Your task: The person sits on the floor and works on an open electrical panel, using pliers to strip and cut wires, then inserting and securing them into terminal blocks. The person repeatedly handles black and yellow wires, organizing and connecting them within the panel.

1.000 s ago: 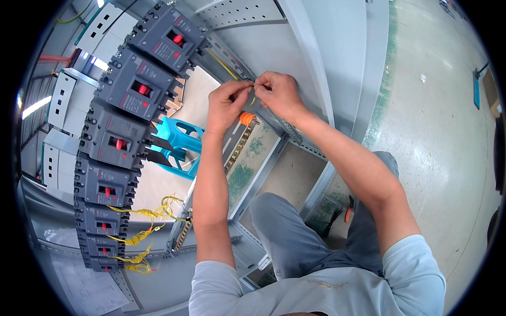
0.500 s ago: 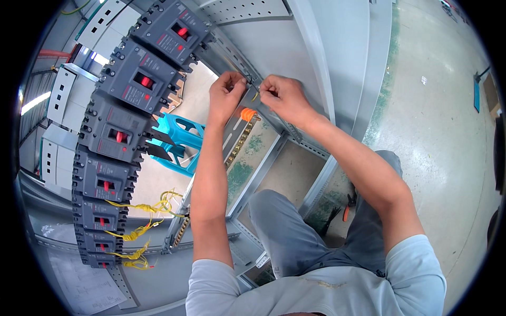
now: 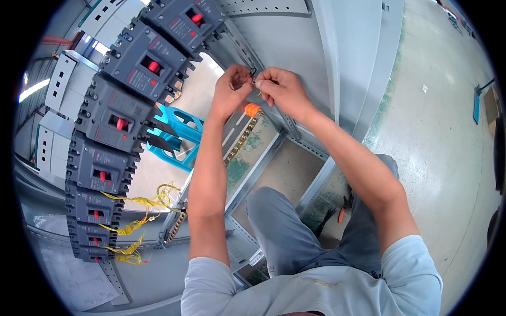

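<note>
My left hand [image 3: 232,92] and my right hand [image 3: 284,94] meet at the grey metal frame rail, fingertips almost touching. Both are closed in a pinch. A small dark piece [image 3: 253,72] shows by the left fingertips; its kind is too small to make out. A short yellow bit [image 3: 259,94], perhaps wire, pokes out under my right fingers. Just below the hands, an orange coil [image 3: 252,109] sits at the upper end of a brass terminal bar [image 3: 241,143] with a row of screws. What the fingertips hold is mostly hidden.
A column of dark grey circuit breakers [image 3: 124,122] with red toggles stands at left. Bundled yellow wires [image 3: 142,200] hang from the lower ones. Behind the frame is a turquoise stool [image 3: 182,126]. Orange-handled pliers [image 3: 341,213] lie by my knees, and paper drawings [image 3: 79,284] at lower left.
My hands have come closer together, the right one moving toward the left. A small dark piece now shows above the fingertips. The view has shifted slightly.
</note>
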{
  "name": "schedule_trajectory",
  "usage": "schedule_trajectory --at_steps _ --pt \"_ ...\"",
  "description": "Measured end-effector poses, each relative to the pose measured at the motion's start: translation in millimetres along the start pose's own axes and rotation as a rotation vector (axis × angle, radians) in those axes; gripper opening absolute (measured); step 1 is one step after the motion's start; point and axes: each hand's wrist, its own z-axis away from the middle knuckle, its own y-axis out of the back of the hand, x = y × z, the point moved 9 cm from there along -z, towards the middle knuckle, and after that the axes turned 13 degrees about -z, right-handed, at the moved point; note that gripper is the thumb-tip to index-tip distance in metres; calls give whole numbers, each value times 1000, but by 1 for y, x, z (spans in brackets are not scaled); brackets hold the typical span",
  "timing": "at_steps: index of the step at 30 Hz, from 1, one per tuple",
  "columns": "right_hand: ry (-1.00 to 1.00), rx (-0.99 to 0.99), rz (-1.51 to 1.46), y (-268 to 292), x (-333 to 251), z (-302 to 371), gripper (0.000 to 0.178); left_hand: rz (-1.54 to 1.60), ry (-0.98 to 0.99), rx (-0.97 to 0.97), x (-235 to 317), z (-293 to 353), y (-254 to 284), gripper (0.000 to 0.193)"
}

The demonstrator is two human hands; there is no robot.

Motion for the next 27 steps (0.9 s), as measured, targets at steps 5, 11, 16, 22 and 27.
schedule_trajectory --at_steps 5,11,16,22,27 --pt "-34 -17 -44 2 3 3 15 70 13 -7 8 1 2 32" --pt "-50 8 -37 13 3 10 15 -60 -102 -5 20 5 0 24" --pt "-54 22 -24 13 3 14 16 -308 -235 -24 34 6 -3 19" --pt "-55 46 -97 17 1 11 14 -199 -153 28 29 4 -3 18" --pt "-114 -36 -36 7 -9 23 14 -124 -67 65 14 -1 -1 19"
